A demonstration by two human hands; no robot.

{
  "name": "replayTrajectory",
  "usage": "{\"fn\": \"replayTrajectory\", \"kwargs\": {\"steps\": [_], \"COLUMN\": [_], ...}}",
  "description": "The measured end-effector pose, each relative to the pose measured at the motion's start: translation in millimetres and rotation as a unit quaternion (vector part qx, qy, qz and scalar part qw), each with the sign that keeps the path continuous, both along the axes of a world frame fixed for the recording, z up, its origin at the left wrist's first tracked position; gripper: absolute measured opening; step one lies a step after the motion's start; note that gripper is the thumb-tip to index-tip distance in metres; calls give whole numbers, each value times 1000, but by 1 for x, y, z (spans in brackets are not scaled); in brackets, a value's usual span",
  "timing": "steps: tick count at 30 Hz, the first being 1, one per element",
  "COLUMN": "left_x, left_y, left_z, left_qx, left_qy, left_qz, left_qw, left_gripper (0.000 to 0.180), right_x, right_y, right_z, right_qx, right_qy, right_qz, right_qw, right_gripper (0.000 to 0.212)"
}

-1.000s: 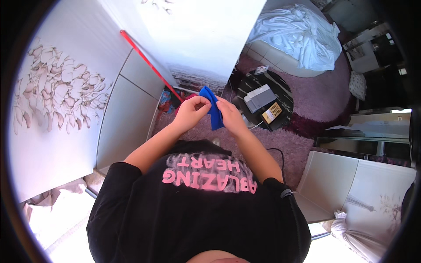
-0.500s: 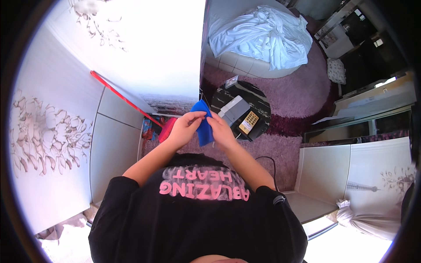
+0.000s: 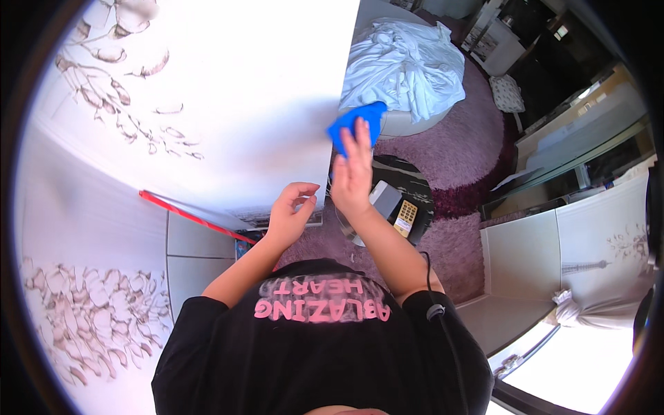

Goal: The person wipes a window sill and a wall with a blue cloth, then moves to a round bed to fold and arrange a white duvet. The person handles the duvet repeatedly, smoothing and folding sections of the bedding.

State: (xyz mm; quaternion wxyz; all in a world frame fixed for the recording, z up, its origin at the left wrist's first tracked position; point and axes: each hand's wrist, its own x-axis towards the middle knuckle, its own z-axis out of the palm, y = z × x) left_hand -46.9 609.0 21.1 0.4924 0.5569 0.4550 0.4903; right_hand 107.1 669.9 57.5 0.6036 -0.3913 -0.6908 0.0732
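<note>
My right hand (image 3: 354,173) is reaching forward with its fingers stretched over a blue cloth (image 3: 363,119), which it holds at the edge of a large white panel (image 3: 256,90). Part of the cloth spreads out beyond the fingertips; the palm side is hidden. My left hand (image 3: 294,214) hangs in front of the panel's lower part with nothing in it. Its fingers are bent, and the thumb stands apart from them.
Beyond the panel, a round dark table (image 3: 415,181) carries a grey box (image 3: 386,199) and a yellow keypad device (image 3: 406,218). A red pole (image 3: 194,216) leans at the left. White bedding (image 3: 408,66) lies heaped on a bed. A purple rug (image 3: 456,256) covers the floor.
Both hands were together on the blue cloth. Now my right hand has carried it up to the panel's edge, and my left hand has let go. The whole view has shifted.
</note>
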Motion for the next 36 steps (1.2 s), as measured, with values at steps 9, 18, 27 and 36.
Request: {"fn": "replayTrajectory", "kwargs": {"steps": [9, 18, 27, 36], "left_x": [-48, -29, -9, 16], "left_y": [38, 54, 63, 65], "left_z": [14, 53, 56, 62], "left_qx": [169, 281, 348, 360], "left_qy": [49, 113, 172, 171], "left_qz": [-2, -7, 61, 106], "left_qw": [984, 953, 919, 911], "left_gripper": [21, 23, 26, 27], "right_x": [-39, -38, -13, -21], "right_y": [62, 81, 77, 113], "right_z": [-34, 66, -63, 50], "right_qx": [93, 113, 36, 148], "right_qy": [-136, -26, -89, 37], "right_qz": [-109, -58, 62, 135], "right_qw": [980, 992, 993, 979], "right_gripper": [49, 73, 65, 81]}}
